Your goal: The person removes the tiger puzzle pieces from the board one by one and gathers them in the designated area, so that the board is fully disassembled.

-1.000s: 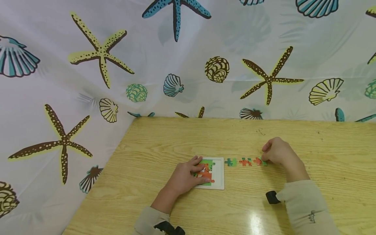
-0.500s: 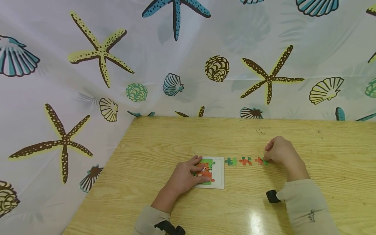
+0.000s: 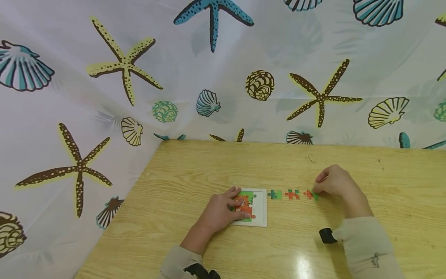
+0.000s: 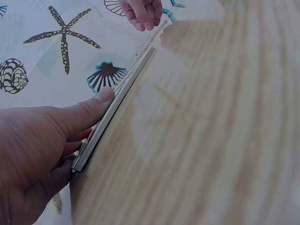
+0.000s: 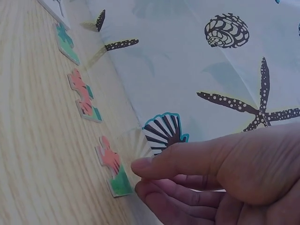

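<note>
My left hand (image 3: 219,211) rests on a white puzzle tray (image 3: 260,207) lying flat on the table. Its fingers are spread over the joined orange and green picture (image 3: 248,209), hiding part of it. In the left wrist view the thumb lies along the edge of the tray (image 4: 112,110). To the right of the tray, three loose jigsaw pieces form a row: a green one (image 3: 275,195), an orange one (image 3: 292,194) and an orange-green one (image 3: 309,194). My right hand (image 3: 336,182) is beside the last piece (image 5: 117,176), thumb and fingertips close to its green end, not visibly pinching it.
The wooden table (image 3: 285,244) runs back to a white curtain (image 3: 237,85) printed with shells and starfish, which also borders its left side. Black straps (image 3: 327,235) hang at both sleeves.
The orange-green piece has shifted slightly right, and my right hand has drawn slightly right with it, uncovering more of the piece. My left hand stays on the tray. The head view has tilted slightly.
</note>
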`<state>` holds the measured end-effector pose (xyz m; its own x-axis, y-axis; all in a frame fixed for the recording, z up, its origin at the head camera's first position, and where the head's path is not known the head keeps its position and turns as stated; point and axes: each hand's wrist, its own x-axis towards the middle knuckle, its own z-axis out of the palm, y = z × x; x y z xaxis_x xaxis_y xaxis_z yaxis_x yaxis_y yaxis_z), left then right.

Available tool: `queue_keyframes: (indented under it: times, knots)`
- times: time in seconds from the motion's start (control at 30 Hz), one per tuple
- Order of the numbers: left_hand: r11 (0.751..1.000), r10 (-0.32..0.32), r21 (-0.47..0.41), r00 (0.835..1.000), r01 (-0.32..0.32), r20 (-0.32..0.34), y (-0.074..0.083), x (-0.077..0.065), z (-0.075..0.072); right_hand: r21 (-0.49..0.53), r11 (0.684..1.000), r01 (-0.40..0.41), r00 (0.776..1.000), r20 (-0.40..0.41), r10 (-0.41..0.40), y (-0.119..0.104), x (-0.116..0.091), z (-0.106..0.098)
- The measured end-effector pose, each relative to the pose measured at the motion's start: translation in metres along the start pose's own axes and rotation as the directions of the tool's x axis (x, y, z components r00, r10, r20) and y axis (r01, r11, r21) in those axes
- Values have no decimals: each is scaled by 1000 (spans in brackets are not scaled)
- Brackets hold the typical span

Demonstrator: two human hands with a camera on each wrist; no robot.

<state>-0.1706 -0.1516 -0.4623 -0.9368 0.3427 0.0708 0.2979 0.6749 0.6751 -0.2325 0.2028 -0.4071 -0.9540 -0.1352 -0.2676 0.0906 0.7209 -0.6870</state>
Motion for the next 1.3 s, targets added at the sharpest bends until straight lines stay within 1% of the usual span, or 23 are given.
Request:
queue_keyframes:
  times: [0.13, 0.2, 0.3, 0.37, 0.47, 0.63, 0.7, 0.83, 1.13, 1.3]
  knots:
    - [1000, 3, 3, 1000, -3, 0, -1, 0, 1, 25, 1000, -7, 1000, 10, 7, 0, -1, 0]
    - [1000, -1, 0, 1000, 1, 1, -1, 0, 1, 56, 998, 2, 1000, 20, -3, -1, -1, 0]
    - [1000, -7, 1, 1000, 7, 3, -1, -1, 1, 152, 988, 30, 998, 57, -39, -2, -1, 2]
    - [1000, -15, -4, 1000, 15, 6, -1, -1, 1, 218, 975, 49, 994, 82, -68, -2, 0, 4]
    - [999, -29, -14, 1000, 29, 10, 0, -2, 0, 279, 959, 47, 990, 112, -81, -2, 2, 6]
    - [1000, -26, 2, 1000, 26, 17, -1, -2, -1, 308, 951, 17, 990, 129, -59, -3, 5, 10]
    - [1000, -22, 11, 1000, 22, 17, -1, -1, 0, 319, 948, 16, 989, 134, -62, -4, 5, 12]
    - [1000, -20, 16, 1000, 19, 15, -2, 0, 0, 333, 942, 27, 987, 140, -78, -6, 6, 15]
    - [1000, -1, 8, 1000, 1, 15, -1, 0, 1, 331, 942, 51, 984, 143, -104, -8, 5, 18]
    - [1000, -5, 7, 1000, 5, 6, 0, 0, 1, 345, 936, 72, 979, 154, -132, -9, 7, 20]
